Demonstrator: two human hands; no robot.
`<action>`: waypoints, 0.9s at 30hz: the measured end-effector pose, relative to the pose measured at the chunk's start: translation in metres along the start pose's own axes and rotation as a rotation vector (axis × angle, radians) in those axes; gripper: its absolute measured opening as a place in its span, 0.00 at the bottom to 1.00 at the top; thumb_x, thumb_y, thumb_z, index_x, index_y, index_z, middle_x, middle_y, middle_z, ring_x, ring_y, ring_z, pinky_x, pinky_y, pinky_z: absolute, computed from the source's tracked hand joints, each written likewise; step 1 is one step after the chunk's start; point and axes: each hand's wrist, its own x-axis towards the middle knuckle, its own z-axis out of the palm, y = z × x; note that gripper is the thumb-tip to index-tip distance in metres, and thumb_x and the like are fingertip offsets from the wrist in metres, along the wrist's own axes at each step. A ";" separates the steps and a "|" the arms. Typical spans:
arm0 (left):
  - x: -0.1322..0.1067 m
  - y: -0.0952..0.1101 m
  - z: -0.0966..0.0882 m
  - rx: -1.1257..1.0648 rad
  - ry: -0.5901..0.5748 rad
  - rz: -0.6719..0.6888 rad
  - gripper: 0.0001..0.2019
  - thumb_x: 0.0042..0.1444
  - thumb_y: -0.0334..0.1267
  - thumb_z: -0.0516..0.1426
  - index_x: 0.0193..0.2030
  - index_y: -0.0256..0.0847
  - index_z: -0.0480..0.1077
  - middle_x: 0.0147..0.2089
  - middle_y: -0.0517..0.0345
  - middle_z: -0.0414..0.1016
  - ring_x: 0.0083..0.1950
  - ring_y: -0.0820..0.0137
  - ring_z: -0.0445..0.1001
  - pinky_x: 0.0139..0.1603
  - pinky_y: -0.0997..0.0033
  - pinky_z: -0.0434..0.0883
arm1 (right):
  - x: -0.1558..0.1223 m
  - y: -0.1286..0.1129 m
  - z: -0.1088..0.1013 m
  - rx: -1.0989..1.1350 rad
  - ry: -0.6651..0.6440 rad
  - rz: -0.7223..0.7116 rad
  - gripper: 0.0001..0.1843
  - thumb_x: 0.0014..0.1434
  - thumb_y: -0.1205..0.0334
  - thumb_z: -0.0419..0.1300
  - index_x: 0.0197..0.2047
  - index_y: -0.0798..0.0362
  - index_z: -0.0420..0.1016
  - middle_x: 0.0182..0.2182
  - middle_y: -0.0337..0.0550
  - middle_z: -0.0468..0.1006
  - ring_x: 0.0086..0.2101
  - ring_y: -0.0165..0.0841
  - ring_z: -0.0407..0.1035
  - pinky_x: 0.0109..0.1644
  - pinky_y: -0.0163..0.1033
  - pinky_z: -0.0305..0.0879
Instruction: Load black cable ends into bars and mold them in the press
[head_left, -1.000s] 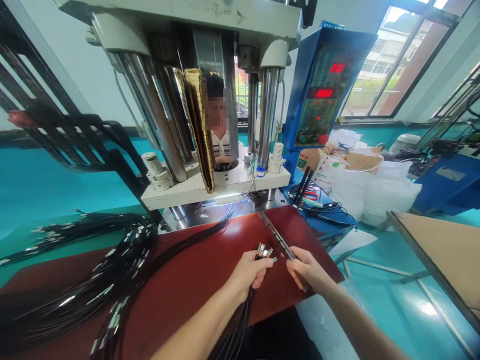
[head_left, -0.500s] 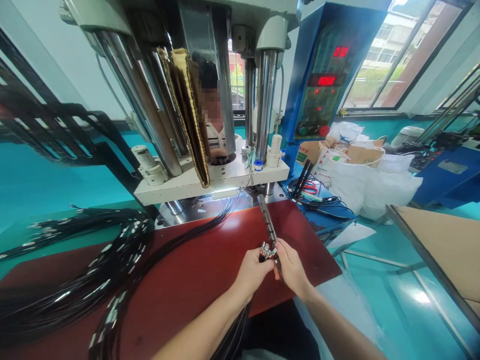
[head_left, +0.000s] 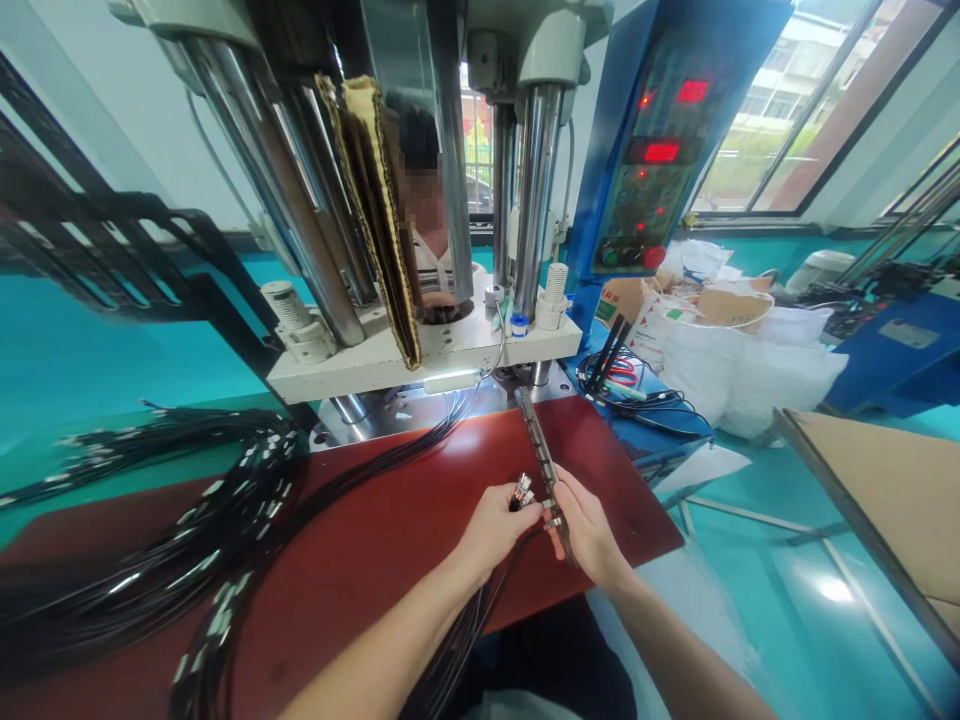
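Observation:
My left hand (head_left: 495, 525) is closed around a bunch of black cables whose metal connector ends (head_left: 521, 490) stick up past the fingers. Below that hand the black cables (head_left: 457, 640) hang over the table edge toward my lap. My right hand (head_left: 589, 525) grips the near part of a long, narrow metal bar (head_left: 536, 440) with slots along it. Its far tip points to the press base. A small connector sits on the bar between my two hands, with my left fingertips close to it; whether they touch it I cannot tell.
A press (head_left: 450, 345) with steel columns stands ahead, cardboard (head_left: 382, 220) leaning in it. Black cable bundles (head_left: 247, 490) cover the left of the red-brown table (head_left: 360, 620). On the right are a blue control box (head_left: 637, 170), coiled cables (head_left: 637, 400) and white sacks (head_left: 742, 360). Beyond the press is a person.
My left hand has shifted slightly left with its cable bunch, away from the bar. The right hand still grips the bar. Readings on the control box differ.

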 end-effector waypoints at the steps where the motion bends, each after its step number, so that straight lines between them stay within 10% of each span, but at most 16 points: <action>1: 0.000 -0.001 0.001 -0.009 -0.021 0.011 0.07 0.46 0.36 0.55 0.23 0.35 0.65 0.23 0.61 0.67 0.26 0.76 0.64 0.30 0.76 0.60 | 0.000 0.000 0.000 -0.009 -0.003 -0.008 0.23 0.59 0.51 0.47 0.54 0.54 0.59 0.18 0.30 0.64 0.11 0.21 0.57 0.11 0.26 0.53; 10: -0.006 0.003 0.008 -0.151 -0.039 0.037 0.07 0.47 0.35 0.55 0.22 0.35 0.64 0.22 0.60 0.68 0.25 0.75 0.66 0.30 0.75 0.63 | -0.001 0.001 0.003 -0.220 -0.029 -0.077 0.24 0.61 0.52 0.45 0.55 0.56 0.59 0.16 0.31 0.62 0.11 0.21 0.56 0.13 0.27 0.54; 17: -0.011 0.005 -0.021 -0.145 -0.078 -0.165 0.11 0.47 0.44 0.56 0.30 0.36 0.64 0.23 0.64 0.60 0.20 0.79 0.58 0.19 0.79 0.59 | -0.001 0.001 -0.001 -0.173 -0.059 -0.055 0.23 0.60 0.52 0.45 0.54 0.56 0.61 0.17 0.32 0.64 0.11 0.21 0.57 0.12 0.26 0.51; 27: -0.016 0.004 -0.018 -0.010 0.216 0.014 0.12 0.53 0.47 0.49 0.30 0.39 0.60 0.20 0.67 0.56 0.21 0.78 0.55 0.21 0.79 0.56 | -0.001 -0.002 0.002 -0.166 -0.058 -0.029 0.24 0.60 0.52 0.46 0.54 0.58 0.62 0.14 0.32 0.65 0.10 0.22 0.56 0.11 0.26 0.52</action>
